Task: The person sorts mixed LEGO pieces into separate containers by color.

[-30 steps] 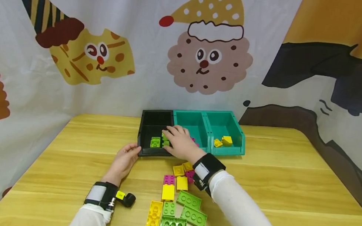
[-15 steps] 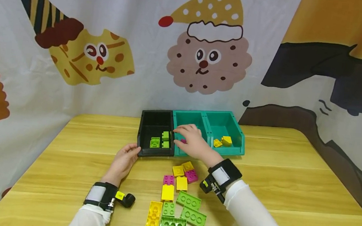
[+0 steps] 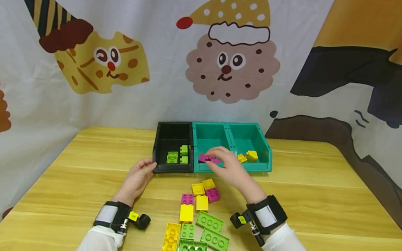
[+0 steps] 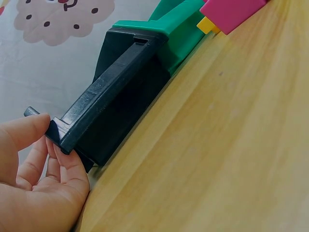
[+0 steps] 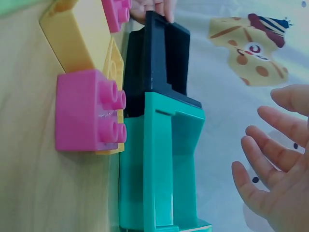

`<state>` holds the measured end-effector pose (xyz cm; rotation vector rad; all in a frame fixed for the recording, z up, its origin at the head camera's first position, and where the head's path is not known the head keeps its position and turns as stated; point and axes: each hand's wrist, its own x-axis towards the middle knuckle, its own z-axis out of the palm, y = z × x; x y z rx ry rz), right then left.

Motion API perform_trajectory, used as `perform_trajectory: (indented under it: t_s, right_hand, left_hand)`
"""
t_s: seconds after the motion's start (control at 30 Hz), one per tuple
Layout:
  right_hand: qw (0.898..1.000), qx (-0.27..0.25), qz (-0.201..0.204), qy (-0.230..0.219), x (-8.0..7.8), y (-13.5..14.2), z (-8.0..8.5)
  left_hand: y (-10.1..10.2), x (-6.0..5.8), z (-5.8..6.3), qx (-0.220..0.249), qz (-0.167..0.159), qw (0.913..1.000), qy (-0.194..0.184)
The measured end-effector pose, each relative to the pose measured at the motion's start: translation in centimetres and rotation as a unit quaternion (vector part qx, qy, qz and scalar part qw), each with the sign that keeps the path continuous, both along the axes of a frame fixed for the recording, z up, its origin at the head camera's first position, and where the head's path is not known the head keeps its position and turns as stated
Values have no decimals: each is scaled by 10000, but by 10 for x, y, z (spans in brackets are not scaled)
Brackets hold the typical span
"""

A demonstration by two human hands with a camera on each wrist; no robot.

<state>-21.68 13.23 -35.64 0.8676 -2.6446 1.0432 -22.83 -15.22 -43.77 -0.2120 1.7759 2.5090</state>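
Observation:
My left hand [image 3: 137,179] grips the front left corner of the black bin [image 4: 99,104], thumb on the rim and fingers curled beneath. Inside that bin lie several green bricks [image 3: 172,158]. Over the front of the middle teal bin [image 3: 210,131] hovers my right hand [image 3: 231,168]. Its fingers are spread with nothing between them in the right wrist view. Magenta bricks [image 3: 203,158] lie in the middle bin, partly hidden behind the hand. The right teal bin [image 3: 266,153] holds yellow bricks [image 3: 251,156].
In front of the bins, loose bricks lie on the wooden table [image 3: 312,196]: a magenta brick [image 5: 82,111], yellow bricks [image 3: 186,213] and several green bricks [image 3: 214,240]. A printed cloth [image 3: 151,107] hangs behind the table.
My right hand has moved from over the black bin rightward and back toward me, uncovering the green bricks there. My left hand has stayed at the bin's corner.

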Motion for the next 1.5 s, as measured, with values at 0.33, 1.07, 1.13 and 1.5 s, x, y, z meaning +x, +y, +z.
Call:
perform_trajectory:
  t_s: [0.33,1.07,1.13,1.5]
  right_hand:
    - [9999,-135,29,-55,23,15,-5]
    - [9919,1093,-296,-579,35,8,-33]
    - [9907,1178,-256,-624,36,6,-34]
    - [9865,1420,-132,-808,35,4,-41]
  left_hand:
    - [1,-2,1,35,-4,10000,24]
    - [-1,-2,-1,179,-27,9998,52]
    - [-1,-1,-2,116,-46,9999,54]
    - [-1,1,-1,69,-49,10000,20]
